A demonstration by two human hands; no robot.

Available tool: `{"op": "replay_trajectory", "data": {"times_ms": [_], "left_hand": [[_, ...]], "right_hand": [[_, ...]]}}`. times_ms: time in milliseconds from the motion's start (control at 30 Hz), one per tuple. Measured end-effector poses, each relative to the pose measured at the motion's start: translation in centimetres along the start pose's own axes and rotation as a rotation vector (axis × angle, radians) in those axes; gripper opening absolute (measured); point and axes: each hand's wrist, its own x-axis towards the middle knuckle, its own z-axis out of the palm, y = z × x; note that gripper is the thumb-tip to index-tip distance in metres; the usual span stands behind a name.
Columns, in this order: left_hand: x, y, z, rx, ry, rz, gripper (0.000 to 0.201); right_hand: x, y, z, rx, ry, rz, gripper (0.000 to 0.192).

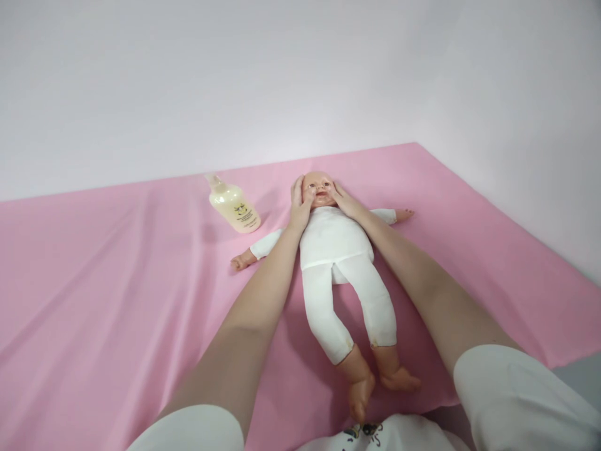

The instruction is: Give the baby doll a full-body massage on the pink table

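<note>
A baby doll (pixel 335 238) with a white cloth body lies on its back, its feet pointing toward me and its arms spread to the sides. Both my hands cup its head (pixel 318 180) between them. My left hand (pixel 298 203) lies along the left cheek, thumb resting on the face beside the mouth. Against the opposite cheek is my right hand (pixel 345 200), its thumb also on the face. The fingers curve round the sides of the head, and some fingertips are hidden. A pump bottle (pixel 235 205) of pale yellow liquid is to the left of the doll, apart from my hands.
A pink cloth (pixel 117 269) covers the surface under the doll, with long folds on the left. Its far edge meets a pale white background (pixel 282 81). My white sleeves frame the lower part of the view.
</note>
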Motion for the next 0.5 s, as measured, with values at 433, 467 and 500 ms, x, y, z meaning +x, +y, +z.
{"op": "replay_trajectory", "data": {"times_ms": [433,467,500], "left_hand": [[-0.23,0.41,0.17,0.007,0.025,-0.005,0.067],[-0.22,0.38,0.20,-0.003,0.032,-0.010,0.066],[-0.19,0.28,0.22,-0.015,0.040,-0.014,0.066]], "right_hand": [[0.27,0.15,0.14,0.012,0.014,-0.021,0.088],[0.41,0.31,0.20,0.018,0.014,-0.014,0.088],[0.56,0.49,0.24,0.024,0.008,-0.005,0.088]]}}
